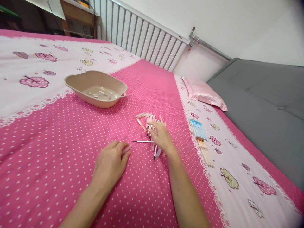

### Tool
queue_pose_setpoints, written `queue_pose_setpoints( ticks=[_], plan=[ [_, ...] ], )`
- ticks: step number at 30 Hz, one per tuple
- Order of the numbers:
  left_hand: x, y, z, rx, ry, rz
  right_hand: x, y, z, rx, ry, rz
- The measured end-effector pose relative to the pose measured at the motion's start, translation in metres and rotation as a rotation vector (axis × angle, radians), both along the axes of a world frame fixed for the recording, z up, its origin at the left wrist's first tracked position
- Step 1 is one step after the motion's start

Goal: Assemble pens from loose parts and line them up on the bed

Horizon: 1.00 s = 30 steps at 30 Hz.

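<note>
My left hand (110, 160) is closed over the bedspread, thumb and fingers pinching a pale, translucent pen barrel (126, 149). My right hand (161, 134) hovers over or touches a loose pile of pen parts; its thumb and index finger are apart, and the other fingers are partly hidden. Around it lie white ink refills with dark tips, one refill (143, 141) pointing toward my left hand and another refill (155, 152) below the palm. Pinkish pen barrels (142, 124) are scattered at the pile's far left side. Part of the pile is covered by my right hand.
A beige plastic basin (99, 103) with small white pieces inside stands beyond my left hand. To the right lie a row of blue-and-white pens (199, 129) and a row of cream-and-orange pens (205, 152). Farther off are a pink pillow (205, 94), a grey headboard (261, 95) and a radiator (142, 34).
</note>
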State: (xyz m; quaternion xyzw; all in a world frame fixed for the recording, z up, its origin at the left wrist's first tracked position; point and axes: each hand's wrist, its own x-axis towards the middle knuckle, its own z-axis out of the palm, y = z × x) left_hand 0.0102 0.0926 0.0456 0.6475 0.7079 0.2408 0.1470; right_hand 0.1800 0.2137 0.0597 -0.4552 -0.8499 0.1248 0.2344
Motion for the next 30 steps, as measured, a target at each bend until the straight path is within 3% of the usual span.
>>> queue_pose_setpoints(
  ticks=[4, 9, 14, 20, 22, 27, 30],
  plan=[
    [0.000, 0.000, -0.002, 0.010, 0.009, -0.004, -0.011, -0.004, -0.007, -0.051, -0.084, 0.102],
    [0.000, 0.000, -0.001, -0.021, 0.025, 0.020, -0.011, -0.003, -0.011, -0.082, -0.153, 0.054],
    [-0.001, 0.001, -0.001, -0.040, 0.036, 0.041, -0.009, -0.004, -0.005, -0.065, -0.115, 0.012],
    [-0.001, 0.000, -0.002, -0.036, 0.055, 0.035, -0.006, -0.008, 0.004, -0.163, 0.023, 0.120],
    [-0.002, 0.000, -0.002, -0.033, 0.049, 0.032, -0.001, -0.007, 0.006, -0.151, 0.029, 0.033],
    [-0.002, 0.000, -0.002, -0.040, 0.053, 0.033, 0.016, 0.003, 0.005, -0.097, -0.012, -0.360],
    [-0.002, 0.000, -0.001, -0.047, 0.057, 0.028, 0.026, 0.008, 0.000, -0.081, -0.082, -0.478]
  ],
)
